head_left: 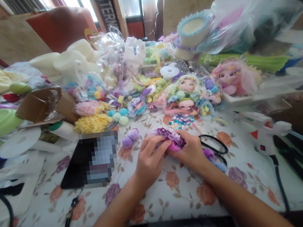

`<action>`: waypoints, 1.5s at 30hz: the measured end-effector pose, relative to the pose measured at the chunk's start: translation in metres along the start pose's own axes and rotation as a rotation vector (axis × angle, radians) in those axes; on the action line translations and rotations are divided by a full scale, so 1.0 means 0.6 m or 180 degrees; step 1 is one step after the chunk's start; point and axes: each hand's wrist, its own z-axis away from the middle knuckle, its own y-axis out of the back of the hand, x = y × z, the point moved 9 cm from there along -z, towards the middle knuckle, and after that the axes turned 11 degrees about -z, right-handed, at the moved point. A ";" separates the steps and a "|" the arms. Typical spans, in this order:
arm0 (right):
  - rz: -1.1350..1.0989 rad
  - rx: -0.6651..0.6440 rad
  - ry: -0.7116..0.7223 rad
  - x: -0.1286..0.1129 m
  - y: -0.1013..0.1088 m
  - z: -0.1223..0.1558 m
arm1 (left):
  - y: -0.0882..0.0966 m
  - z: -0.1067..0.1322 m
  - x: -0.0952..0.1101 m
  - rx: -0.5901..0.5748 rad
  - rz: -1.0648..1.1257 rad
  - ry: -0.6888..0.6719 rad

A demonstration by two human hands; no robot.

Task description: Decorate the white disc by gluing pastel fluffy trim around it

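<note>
One purple piece, "INTERN" lettering

Got both bare forearms slanting inward, my left hand and right hand super close together out front, left fingers kinda bent, both hands gripping.

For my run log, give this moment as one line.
left hand: holding purple piece; right hand: holding it too; nearby: lilac bundle; right: glue gun
</note>
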 end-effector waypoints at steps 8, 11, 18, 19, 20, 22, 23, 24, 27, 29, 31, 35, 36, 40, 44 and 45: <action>0.0024 0.0018 0.0078 -0.010 -0.003 0.000 | -0.007 0.006 0.025 -0.0071 -0.0340 -0.0354; -0.0029 0.0031 0.0073 -0.012 -0.002 -0.003 | 0.003 0.003 0.016 0.0060 -0.0244 -0.0128; -0.0156 0.0097 -0.0093 -0.006 0.004 -0.003 | 0.010 0.003 -0.011 0.0109 -0.0336 0.0397; -0.0177 0.0095 -0.0121 -0.004 0.004 -0.003 | 0.011 0.005 -0.016 0.0127 -0.0338 0.0485; -0.0197 0.0095 -0.0138 -0.004 0.004 -0.002 | 0.011 0.006 -0.021 0.0157 -0.0343 0.0595; -0.0230 0.0094 -0.0157 -0.004 0.004 -0.003 | 0.013 0.011 -0.033 0.0218 -0.0336 0.0839; -0.0252 0.0093 -0.0167 -0.004 0.004 -0.003 | 0.013 0.013 -0.038 0.0238 -0.0310 0.0936; -0.0283 0.0090 -0.0177 -0.005 0.003 -0.003 | 0.012 0.014 -0.042 0.0241 -0.0270 0.1007; -0.0395 0.0061 -0.0227 -0.003 0.001 -0.003 | 0.007 0.018 -0.049 0.0183 -0.0127 0.1130; -0.0455 0.0039 -0.0272 -0.001 0.000 -0.001 | 0.004 0.022 -0.052 0.0144 -0.0079 0.1216; -0.0482 0.0017 -0.0309 0.001 -0.001 0.001 | 0.004 0.026 -0.055 0.0136 -0.0034 0.1279; -0.0505 -0.0017 -0.0356 0.001 -0.003 0.002 | 0.004 0.031 -0.060 0.0183 0.0133 0.1398; -0.0508 -0.0011 -0.0371 0.002 -0.002 0.001 | 0.003 0.031 -0.061 0.0185 0.0167 0.1426; -0.0534 -0.0016 -0.0443 0.004 -0.004 -0.002 | 0.005 0.027 -0.060 0.0244 0.0093 0.1424; -0.0511 -0.0037 -0.0434 0.004 -0.006 -0.003 | 0.009 0.018 -0.046 0.0304 0.0000 0.1101; -0.0484 -0.0030 -0.0437 0.005 -0.005 -0.003 | 0.007 0.018 -0.044 0.0255 0.0024 0.1056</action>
